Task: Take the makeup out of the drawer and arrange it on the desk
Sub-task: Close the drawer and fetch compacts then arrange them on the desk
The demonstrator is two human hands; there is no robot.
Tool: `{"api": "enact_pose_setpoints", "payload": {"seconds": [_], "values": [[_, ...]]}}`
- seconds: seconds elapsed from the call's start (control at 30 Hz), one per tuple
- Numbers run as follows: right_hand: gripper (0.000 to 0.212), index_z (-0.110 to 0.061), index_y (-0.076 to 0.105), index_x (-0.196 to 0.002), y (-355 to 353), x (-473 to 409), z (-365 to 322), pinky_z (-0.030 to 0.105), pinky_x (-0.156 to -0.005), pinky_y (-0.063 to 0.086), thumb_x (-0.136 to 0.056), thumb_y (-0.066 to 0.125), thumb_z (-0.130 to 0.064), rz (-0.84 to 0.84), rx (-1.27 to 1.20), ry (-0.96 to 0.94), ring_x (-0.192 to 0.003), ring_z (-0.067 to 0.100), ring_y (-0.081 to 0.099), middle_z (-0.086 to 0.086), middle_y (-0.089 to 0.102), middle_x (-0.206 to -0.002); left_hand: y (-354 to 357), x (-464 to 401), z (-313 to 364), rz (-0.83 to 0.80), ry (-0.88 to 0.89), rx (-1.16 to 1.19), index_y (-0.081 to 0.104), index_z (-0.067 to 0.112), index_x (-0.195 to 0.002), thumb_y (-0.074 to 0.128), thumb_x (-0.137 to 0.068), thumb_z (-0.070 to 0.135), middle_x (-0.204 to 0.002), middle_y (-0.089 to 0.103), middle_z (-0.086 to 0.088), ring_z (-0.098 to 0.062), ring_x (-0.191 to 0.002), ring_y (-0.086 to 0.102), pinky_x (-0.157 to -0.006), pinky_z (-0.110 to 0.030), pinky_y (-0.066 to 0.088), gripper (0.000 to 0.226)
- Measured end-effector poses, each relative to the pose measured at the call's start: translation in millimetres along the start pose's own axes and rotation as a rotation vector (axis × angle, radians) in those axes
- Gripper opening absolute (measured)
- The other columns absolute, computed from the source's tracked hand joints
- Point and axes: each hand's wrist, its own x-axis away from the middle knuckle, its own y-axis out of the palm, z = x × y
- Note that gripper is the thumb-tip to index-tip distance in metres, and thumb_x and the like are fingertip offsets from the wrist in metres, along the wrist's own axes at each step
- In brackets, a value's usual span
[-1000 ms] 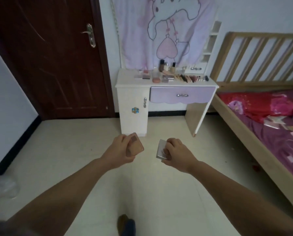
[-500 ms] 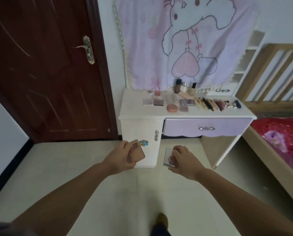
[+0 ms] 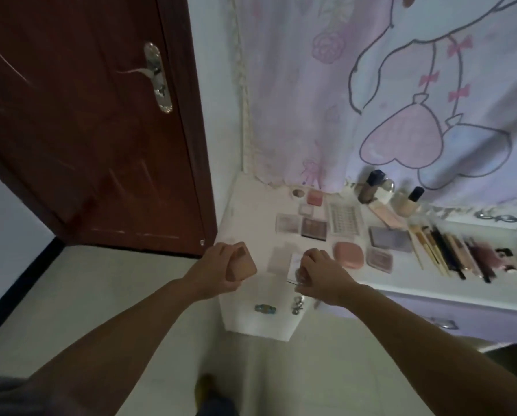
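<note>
The left hand has its fingers curled round a brownish-pink compact, held just over the desk's front left corner. The right hand pinches a pale flat case low over the desk top, beside the pink oval compact. I'd set each one flat in the bare patch in front of the eyeshadow palettes, square with the rows, one hand at a time, well back from the edge.
</note>
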Motion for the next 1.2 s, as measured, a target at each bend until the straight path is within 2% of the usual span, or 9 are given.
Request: {"api": "enact_pose_setpoints", "payload": {"seconds": [0.23,0.4,0.73,0.87,0.97,1.03,1.1,1.13,1.2], "values": [[0.047,-0.010,0.051,-0.107,22,-130,22,0.034,-0.092,0.039,-0.079,0.065,-0.045,-0.068,0.018,0.009,-0.116,0.029,0.042,0.011,0.043,-0.126,3,-125,-68,-0.146,0.047,-0.035,0.045,0.012,-0.126,0.076,-0.071,0.031,-0.123,0.045,-0.007,-0.023,-0.112,0.044,-0.088,-0.022,0.032,0.067],[0.051,-0.012,0.048,-0.118,26,-202,8,0.037,-0.093,0.039,-0.080,0.061,-0.044,-0.133,0.013,0.004,-0.117,0.030,0.040,0.011,0.040,-0.131,-9,-205,-118,-0.217,0.112,-0.098,0.041,0.010,-0.133,0.075,-0.070,0.033,-0.127,0.044,-0.010,-0.027,-0.115,0.043,-0.097,-0.033,0.038,0.075],[0.058,-0.017,0.045,-0.122,52,-233,-9,0.043,-0.107,0.030,-0.080,0.058,-0.055,-0.179,0.002,-0.080,-0.127,0.028,0.033,0.010,0.034,-0.141,16,-291,-130,-0.244,0.254,-0.103,0.041,0.007,-0.133,0.070,-0.076,0.036,-0.139,0.037,-0.015,-0.029,-0.127,0.035,-0.104,-0.030,0.027,0.070],[0.052,-0.021,0.050,-0.115,44,-231,-12,0.045,-0.106,0.030,-0.082,0.048,-0.061,-0.207,-0.029,-0.082,-0.127,0.028,0.038,0.009,0.041,-0.140,16,-285,-138,-0.296,0.257,-0.051,0.033,0.010,-0.140,0.071,-0.077,0.040,-0.152,0.019,-0.012,-0.025,-0.141,0.020,-0.113,-0.025,0.012,0.079],[0.033,-0.019,0.063,-0.090,21,-253,1,0.039,-0.093,0.045,-0.080,0.057,-0.050,0.091,-0.023,-0.098,-0.103,0.024,0.062,0.006,0.065,-0.112,13,-272,-142,-0.233,0.035,0.268,0.023,0.012,-0.146,0.066,-0.085,0.031,-0.156,0.007,-0.008,-0.019,-0.144,0.012,-0.113,-0.023,0.011,0.076],[0.031,-0.013,0.064,-0.101,5,-282,14,0.038,-0.093,0.046,-0.080,0.059,-0.035,0.221,-0.077,-0.069,-0.107,0.026,0.062,0.009,0.064,-0.117,12,-268,-141,-0.106,-0.223,0.510,0.025,0.006,-0.144,0.056,-0.092,0.016,-0.152,0.023,-0.012,-0.023,-0.139,0.026,-0.114,-0.030,0.023,0.061],[0.053,-0.012,0.048,-0.131,2,-312,22,0.038,-0.109,0.031,-0.083,0.059,-0.033,0.006,-0.074,-0.078,-0.136,0.026,0.035,0.011,0.036,-0.148,9,-266,-140,-0.020,-0.410,0.648,0.040,0.003,-0.137,0.049,-0.094,0.006,-0.132,0.047,-0.007,-0.016,-0.117,0.048,-0.098,-0.026,0.038,0.043],[0.062,-0.014,0.038,-0.139,5,-325,25,0.038,-0.114,0.022,-0.085,0.059,-0.036,-0.122,-0.038,-0.102,-0.143,0.024,0.021,0.009,0.021,-0.155,7,-266,-140,-0.010,-0.423,0.659,0.051,0.001,-0.128,0.047,-0.094,0.003,-0.117,0.054,-0.003,-0.010,-0.102,0.052,-0.088,-0.020,0.040,0.035],[0.071,-0.017,0.030,-0.143,12,-341,26,0.039,-0.117,0.016,-0.084,0.060,-0.042,-0.242,0.039,-0.171,-0.144,0.023,0.015,0.008,0.015,-0.157,4,-267,-140,-0.032,-0.366,0.623,0.065,-0.001,-0.109,0.047,-0.091,-0.002,-0.097,0.062,-0.001,-0.004,-0.083,0.054,-0.071,-0.011,0.041,0.026]]}}
